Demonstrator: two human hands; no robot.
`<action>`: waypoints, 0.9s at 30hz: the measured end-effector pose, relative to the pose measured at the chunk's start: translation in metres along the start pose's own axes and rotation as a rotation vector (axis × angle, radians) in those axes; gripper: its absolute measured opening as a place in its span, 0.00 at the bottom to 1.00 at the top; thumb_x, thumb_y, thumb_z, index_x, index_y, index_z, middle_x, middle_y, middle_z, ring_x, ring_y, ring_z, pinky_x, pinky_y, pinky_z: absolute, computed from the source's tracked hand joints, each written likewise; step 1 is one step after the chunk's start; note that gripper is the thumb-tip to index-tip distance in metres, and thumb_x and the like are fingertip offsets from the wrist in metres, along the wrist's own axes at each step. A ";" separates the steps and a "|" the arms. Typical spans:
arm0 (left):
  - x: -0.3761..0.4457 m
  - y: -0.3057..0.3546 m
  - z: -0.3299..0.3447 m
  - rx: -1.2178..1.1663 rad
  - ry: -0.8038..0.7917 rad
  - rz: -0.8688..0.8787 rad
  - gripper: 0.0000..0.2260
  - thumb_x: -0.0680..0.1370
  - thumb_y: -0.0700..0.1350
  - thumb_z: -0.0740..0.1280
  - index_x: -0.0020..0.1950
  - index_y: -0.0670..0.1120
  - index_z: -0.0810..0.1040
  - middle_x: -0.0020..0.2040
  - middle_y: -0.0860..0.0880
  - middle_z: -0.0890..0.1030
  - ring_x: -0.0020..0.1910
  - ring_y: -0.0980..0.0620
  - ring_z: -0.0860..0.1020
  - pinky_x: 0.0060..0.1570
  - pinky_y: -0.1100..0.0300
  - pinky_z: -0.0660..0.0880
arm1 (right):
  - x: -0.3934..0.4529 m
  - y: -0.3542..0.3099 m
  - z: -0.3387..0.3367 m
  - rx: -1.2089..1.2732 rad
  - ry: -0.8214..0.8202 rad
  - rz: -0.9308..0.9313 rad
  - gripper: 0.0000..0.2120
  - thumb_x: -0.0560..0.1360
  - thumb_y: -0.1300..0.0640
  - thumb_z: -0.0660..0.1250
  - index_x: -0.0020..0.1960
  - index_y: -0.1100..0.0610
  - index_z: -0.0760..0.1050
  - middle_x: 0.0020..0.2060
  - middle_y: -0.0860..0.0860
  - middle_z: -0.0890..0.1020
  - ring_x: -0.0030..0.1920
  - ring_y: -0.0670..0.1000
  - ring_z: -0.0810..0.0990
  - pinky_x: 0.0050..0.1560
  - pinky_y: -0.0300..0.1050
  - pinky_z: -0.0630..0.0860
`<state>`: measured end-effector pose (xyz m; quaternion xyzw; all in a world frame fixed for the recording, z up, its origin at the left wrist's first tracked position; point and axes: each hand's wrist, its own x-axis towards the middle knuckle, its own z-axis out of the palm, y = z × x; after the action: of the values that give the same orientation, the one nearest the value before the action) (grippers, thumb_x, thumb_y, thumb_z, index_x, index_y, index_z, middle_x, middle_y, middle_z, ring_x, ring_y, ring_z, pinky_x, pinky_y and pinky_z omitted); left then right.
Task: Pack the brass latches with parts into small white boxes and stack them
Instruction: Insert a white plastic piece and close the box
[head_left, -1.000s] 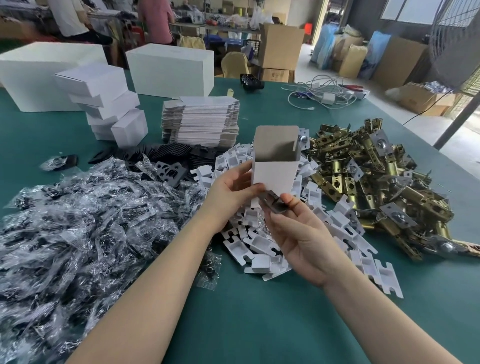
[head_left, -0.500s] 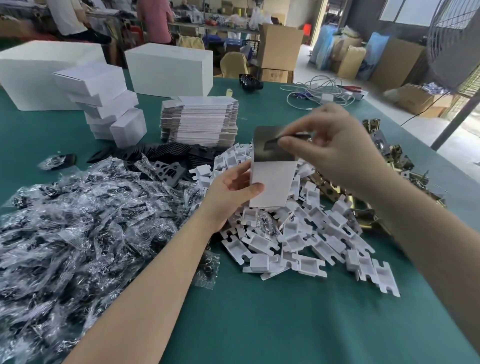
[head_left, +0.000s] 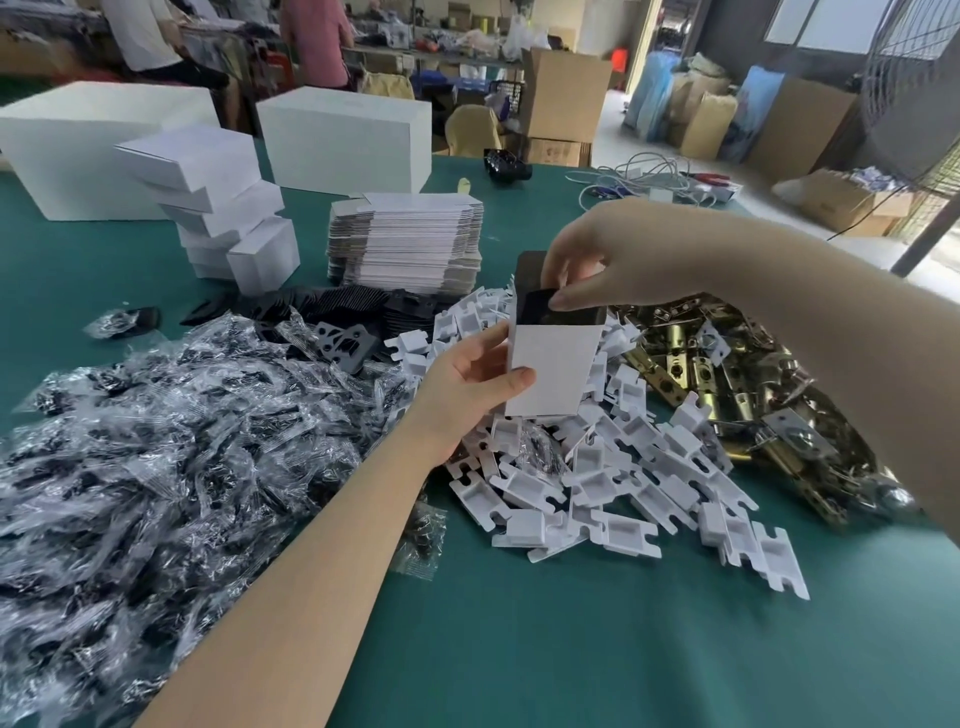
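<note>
Packing workshop, small factory floor. One long green-covered table (head_left: 597, 649) serves as the bench. On it: a heap of brass latches (head_left: 737, 395), white plastic inserts (head_left: 613, 483), bagged parts (head_left: 156, 441), flat unfolded cartons (head_left: 410, 239), stacked small white boxes (head_left: 218, 202). Beyond the table's far end: brown shipping cartons (head_left: 563, 98), other workers standing (head_left: 317, 41), bare concrete floor.

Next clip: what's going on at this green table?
A person is packing hardware. The left hand holds a small white open-topped box upright above a pile of white plastic inserts, while the right hand lowers a dark flat plate into its mouth. Brass latches lie heaped to the right.
</note>
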<state>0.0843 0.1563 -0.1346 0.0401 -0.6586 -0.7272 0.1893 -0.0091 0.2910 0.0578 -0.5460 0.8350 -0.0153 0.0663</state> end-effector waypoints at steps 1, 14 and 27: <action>0.000 -0.001 0.000 -0.001 0.005 -0.004 0.24 0.72 0.42 0.75 0.67 0.53 0.77 0.58 0.52 0.85 0.56 0.53 0.83 0.57 0.48 0.80 | 0.002 0.000 -0.002 -0.003 -0.026 0.002 0.06 0.77 0.47 0.69 0.44 0.38 0.73 0.40 0.35 0.79 0.44 0.36 0.76 0.44 0.40 0.70; -0.002 0.006 0.006 0.017 0.037 0.032 0.29 0.74 0.48 0.73 0.74 0.48 0.72 0.59 0.51 0.84 0.57 0.51 0.82 0.48 0.58 0.81 | 0.008 0.011 -0.001 0.059 -0.058 0.006 0.05 0.78 0.46 0.67 0.45 0.37 0.73 0.43 0.34 0.79 0.47 0.37 0.77 0.47 0.40 0.71; -0.001 0.015 0.007 0.006 0.081 0.091 0.19 0.80 0.38 0.67 0.71 0.49 0.74 0.57 0.51 0.85 0.54 0.56 0.83 0.48 0.63 0.79 | 0.016 0.034 0.015 0.267 -0.145 0.096 0.04 0.80 0.46 0.64 0.49 0.37 0.77 0.46 0.38 0.82 0.44 0.36 0.79 0.45 0.33 0.73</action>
<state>0.0863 0.1619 -0.1195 0.0401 -0.6538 -0.7135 0.2486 -0.0442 0.2904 0.0383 -0.4914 0.8437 -0.0837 0.1991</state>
